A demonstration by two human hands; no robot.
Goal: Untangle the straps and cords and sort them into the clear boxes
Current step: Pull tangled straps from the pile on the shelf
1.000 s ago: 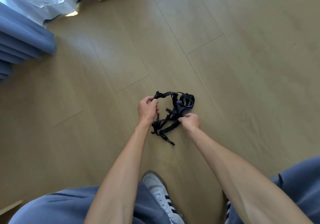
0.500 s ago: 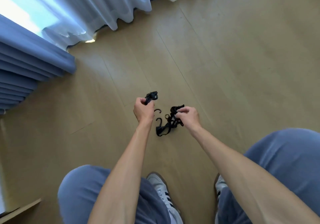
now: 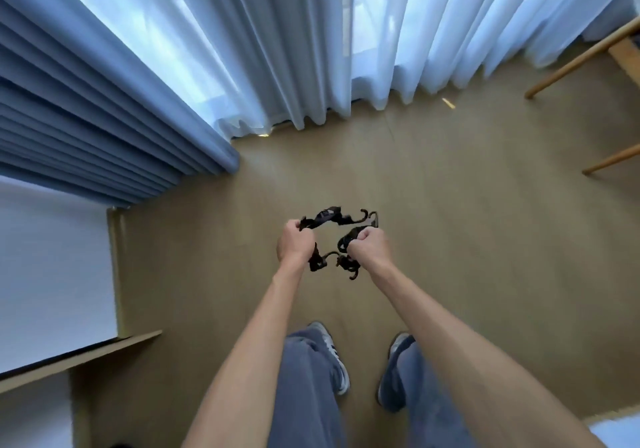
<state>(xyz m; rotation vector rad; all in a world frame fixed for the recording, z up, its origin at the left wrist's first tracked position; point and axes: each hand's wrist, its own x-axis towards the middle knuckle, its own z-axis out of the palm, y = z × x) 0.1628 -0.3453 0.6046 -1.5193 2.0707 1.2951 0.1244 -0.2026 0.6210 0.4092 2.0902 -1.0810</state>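
Gripping tangled black straps (image 3: 327, 217) in left hand (image 3: 295, 244) and right hand (image 3: 370, 244), bare floor (image 3: 467, 240) around, curtains (image 3: 242, 49) ahead

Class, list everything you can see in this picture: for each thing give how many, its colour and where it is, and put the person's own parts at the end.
tangled straps: one bundle, black, with hooked ends, held in the air between both hands
sheer curtain: one, white, along the top
heavy curtain: one, blue, pleated, upper left
floor: one, tan wood
furniture legs: two showing, light wood, upper right
white panel with wood edge: one, left side
shoes: two, grey and white, bottom centre
trousers: blue, bottom centre
left hand: grips the straps
right hand: grips the straps
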